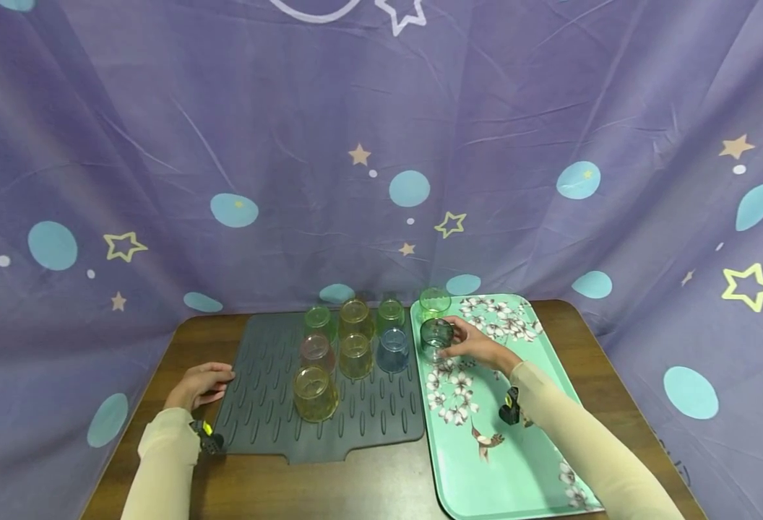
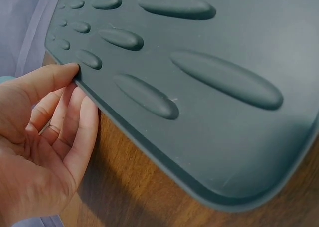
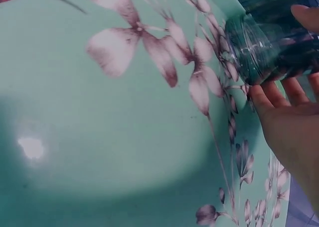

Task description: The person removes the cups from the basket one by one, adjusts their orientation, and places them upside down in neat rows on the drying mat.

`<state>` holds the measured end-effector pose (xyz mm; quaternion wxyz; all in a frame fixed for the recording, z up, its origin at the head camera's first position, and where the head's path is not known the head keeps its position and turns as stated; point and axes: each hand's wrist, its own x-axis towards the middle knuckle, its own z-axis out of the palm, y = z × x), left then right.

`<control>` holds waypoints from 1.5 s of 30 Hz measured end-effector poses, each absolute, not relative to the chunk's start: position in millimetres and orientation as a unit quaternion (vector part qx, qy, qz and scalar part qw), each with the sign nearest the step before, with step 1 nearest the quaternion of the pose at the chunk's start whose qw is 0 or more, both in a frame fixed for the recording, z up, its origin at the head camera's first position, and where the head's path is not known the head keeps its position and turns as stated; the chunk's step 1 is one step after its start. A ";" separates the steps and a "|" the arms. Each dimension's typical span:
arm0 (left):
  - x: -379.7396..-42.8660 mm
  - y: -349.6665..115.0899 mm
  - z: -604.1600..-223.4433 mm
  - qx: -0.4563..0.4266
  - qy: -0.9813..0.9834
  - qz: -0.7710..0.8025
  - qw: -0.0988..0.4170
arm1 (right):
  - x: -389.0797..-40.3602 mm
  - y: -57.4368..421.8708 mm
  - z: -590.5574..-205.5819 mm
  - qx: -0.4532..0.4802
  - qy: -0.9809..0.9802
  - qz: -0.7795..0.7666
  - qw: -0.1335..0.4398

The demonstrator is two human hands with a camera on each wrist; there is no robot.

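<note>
At the left edge of a dark grey drying mat (image 1: 264, 404), my left hand (image 1: 202, 384) pinches the rim. In the left wrist view the thumb (image 2: 67, 72) lies on top of that edge, with the other fingers below it. My right hand (image 1: 479, 347) grips a dark teal drinking glass (image 1: 436, 341) at the left side of a mint-green flowered tray (image 1: 511, 448). Thumb and fingers stand on opposite sides of the glass (image 3: 254, 48) in the right wrist view. Just behind it on the tray is a bright green glass (image 1: 435, 303).
Several tinted glasses stand upside down on the mat, among them a blue glass (image 1: 392, 350), a pink glass (image 1: 317, 352) and a yellow glass (image 1: 315, 393) nearest the front. Mat and tray lie side by side on a wooden table (image 1: 381, 484). A purple curtain (image 1: 303, 180) hangs behind.
</note>
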<state>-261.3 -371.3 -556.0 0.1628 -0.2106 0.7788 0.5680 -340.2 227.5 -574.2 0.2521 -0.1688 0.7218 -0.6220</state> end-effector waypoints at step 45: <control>-262.4 -372.1 -556.8 -0.214 0.782 0.565 0.155 | -319.9 224.1 -540.8 -0.190 0.461 -0.797 0.341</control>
